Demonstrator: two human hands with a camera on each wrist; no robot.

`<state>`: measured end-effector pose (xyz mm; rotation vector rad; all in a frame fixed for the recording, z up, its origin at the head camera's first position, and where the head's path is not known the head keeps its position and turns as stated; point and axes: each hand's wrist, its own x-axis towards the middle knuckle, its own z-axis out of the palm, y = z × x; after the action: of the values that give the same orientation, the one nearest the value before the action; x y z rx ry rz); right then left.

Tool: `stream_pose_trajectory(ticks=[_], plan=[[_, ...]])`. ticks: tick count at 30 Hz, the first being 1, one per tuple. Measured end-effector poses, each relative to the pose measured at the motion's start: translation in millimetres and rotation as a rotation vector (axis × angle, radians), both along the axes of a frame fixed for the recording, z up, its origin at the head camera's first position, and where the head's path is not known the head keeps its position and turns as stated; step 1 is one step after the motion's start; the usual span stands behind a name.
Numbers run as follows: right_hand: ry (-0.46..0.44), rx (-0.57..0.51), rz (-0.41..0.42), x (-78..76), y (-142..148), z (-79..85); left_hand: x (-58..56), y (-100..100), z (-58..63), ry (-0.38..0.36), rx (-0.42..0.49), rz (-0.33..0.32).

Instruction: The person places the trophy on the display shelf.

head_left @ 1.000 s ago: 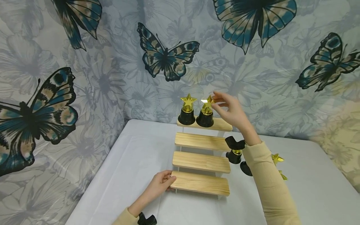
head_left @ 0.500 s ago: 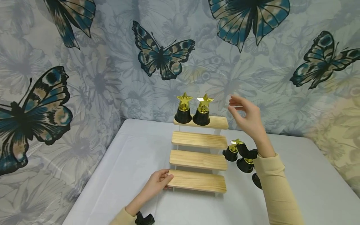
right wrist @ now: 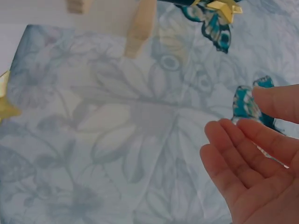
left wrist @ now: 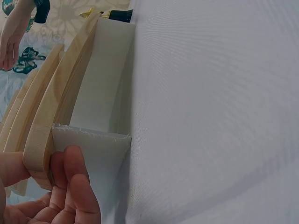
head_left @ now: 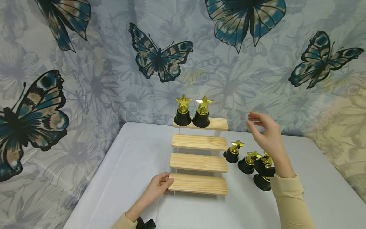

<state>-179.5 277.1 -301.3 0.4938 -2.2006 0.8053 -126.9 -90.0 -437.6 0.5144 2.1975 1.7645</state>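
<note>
My left hand [head_left: 157, 185] pinches the left end of the lowest board of a stepped wooden display stand [head_left: 198, 184]. In the left wrist view the thumb lies on top of the board [left wrist: 56, 100] and the curled fingers [left wrist: 77, 172] sit beneath it, close to a white support panel [left wrist: 91, 144]. Two gold star trophies [head_left: 183, 111] with black bases stand upright on the left and middle of the top board. My right hand [head_left: 267, 133] is in the air right of the stand, fingers loosely bent, holding nothing; its palm [right wrist: 257, 186] shows in the right wrist view.
Several more star trophies [head_left: 233, 153] stand on the white-covered table [head_left: 137, 152] right of the stand, some partly hidden behind the right wrist's black camera strap [head_left: 264, 168]. Behind the table hangs a butterfly-patterned cloth [head_left: 228, 86].
My right hand has let go of the second trophy on the top board and moved right and down, away from it. My left hand keeps its grip on the lowest board.
</note>
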Motion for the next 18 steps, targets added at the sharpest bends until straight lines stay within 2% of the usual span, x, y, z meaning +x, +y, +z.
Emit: stream_pose_trajectory(ticks=[5, 18], plan=[[0.0, -0.003, -0.017, 16.1, 15.2, -12.6, -1.0, 0.0, -1.7, -0.002, 0.005, -0.001], [-0.116, 0.02, -0.058, 53.5, 48.8, -45.9, -0.7, 0.7, -0.8, -0.027, 0.014, -0.011]])
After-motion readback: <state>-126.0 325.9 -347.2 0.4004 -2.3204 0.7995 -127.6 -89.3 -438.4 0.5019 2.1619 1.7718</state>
